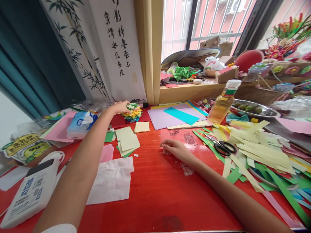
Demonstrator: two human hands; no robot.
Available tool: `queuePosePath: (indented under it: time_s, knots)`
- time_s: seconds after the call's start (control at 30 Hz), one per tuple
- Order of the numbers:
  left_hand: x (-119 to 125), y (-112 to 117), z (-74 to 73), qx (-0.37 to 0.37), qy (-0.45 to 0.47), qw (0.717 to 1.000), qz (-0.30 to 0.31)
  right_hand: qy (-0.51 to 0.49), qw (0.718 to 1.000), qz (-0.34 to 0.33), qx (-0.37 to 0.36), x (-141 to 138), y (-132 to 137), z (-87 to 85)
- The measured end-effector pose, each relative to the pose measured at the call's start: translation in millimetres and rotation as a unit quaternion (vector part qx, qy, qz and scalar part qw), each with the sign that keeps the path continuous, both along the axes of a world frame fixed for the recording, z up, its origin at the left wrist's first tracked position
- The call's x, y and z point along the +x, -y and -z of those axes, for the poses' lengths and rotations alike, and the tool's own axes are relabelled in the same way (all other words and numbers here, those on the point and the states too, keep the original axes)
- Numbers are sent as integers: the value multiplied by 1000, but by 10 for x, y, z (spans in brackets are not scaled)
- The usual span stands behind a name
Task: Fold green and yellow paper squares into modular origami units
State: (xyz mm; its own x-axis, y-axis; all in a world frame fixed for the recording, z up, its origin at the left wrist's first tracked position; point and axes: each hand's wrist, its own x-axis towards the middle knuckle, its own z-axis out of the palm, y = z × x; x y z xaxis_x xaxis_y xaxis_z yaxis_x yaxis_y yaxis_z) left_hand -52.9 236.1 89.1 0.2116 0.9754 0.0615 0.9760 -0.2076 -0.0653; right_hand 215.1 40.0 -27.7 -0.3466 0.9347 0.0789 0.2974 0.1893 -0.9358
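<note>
My left hand (120, 107) reaches to the back of the red table, its fingers closed over the left side of a spiky cluster of folded paper (134, 113) in yellow, green, white and blue. The fingertips are partly hidden behind it. My right hand (173, 149) rests on the bare middle of the table, fingers loosely curled in, and I see nothing in them. Between the hands lie a small stack of cream paper squares (142, 127) and some larger pale-yellow paper pieces (128, 139) with green paper under them.
Purple sheets (157, 118) with a blue strip (181, 116) lie at the back. On the right are black-handled scissors (224, 148), paper strips (263, 150) and a bottle of amber liquid (223, 103). A tissue pack (81, 125), white tissue (110, 181) and wipes pack (31, 192) sit left.
</note>
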Motion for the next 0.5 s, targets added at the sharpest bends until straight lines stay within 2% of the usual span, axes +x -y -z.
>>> queuePosePath:
  time_s: [0.5]
  knots:
    - [35, -6, -1, 64, 19, 998, 4, 3, 1000, -8, -2, 1, -1, -1]
